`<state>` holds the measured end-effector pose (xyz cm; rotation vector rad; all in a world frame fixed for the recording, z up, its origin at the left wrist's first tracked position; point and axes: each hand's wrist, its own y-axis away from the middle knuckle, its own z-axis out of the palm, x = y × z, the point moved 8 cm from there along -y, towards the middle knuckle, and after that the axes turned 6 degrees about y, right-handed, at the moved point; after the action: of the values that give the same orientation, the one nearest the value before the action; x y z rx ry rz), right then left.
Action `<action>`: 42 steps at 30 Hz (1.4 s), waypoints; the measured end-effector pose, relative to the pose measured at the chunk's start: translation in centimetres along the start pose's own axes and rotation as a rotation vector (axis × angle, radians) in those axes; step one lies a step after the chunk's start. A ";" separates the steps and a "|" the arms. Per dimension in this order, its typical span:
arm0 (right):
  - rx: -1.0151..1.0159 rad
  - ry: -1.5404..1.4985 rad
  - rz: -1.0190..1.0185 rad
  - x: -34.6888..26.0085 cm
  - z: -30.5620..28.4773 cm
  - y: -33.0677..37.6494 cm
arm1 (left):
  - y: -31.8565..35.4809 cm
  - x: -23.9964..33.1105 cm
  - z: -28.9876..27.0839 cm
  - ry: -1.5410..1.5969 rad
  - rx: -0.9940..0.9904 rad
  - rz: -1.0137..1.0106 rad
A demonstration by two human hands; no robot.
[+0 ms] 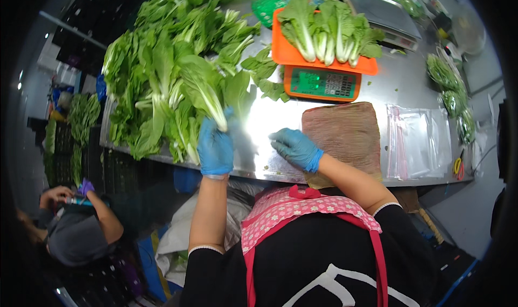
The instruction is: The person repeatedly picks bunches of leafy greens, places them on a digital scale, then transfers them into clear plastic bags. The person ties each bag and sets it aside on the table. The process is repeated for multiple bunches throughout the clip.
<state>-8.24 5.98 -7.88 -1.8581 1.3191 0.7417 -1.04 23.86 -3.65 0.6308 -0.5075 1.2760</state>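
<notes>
Left hand [217, 147] grasping bok choy [208, 91] near its white base — likely light, crisp-stemmed, easily bruised leaves; best held there. Right hand [294, 147] — looks empty, fingers loose.

One bok choy [205, 85] in left hand [216, 149], about five greens [339, 37], one orange tray [283, 49], one orange scale [322, 84] at 1 o'clock, one brown cloth [342, 137], one pair of scissors [458, 167] at 3, one co-worker [81, 234] at 8.

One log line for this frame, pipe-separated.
left hand: holding leafy green | right hand: no item visible, over steel table | orange scale: tray of greens on top
</notes>
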 end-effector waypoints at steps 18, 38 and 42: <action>-0.033 0.185 0.071 2.0 -4.0 6.2 | -13.0 -10.5 21.2 -1.743 -0.178 0.382; -0.132 0.558 0.223 3.4 -2.5 7.0 | -2.5 -8.0 -5.4 -1.905 0.179 0.141; -0.028 0.546 0.152 2.4 -3.4 7.1 | -4.7 -10.3 -10.2 -1.056 0.188 0.023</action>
<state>-14.10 0.41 -9.49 -2.0840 1.8100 0.3300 1.28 22.76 -18.65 1.4657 -1.2586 0.9333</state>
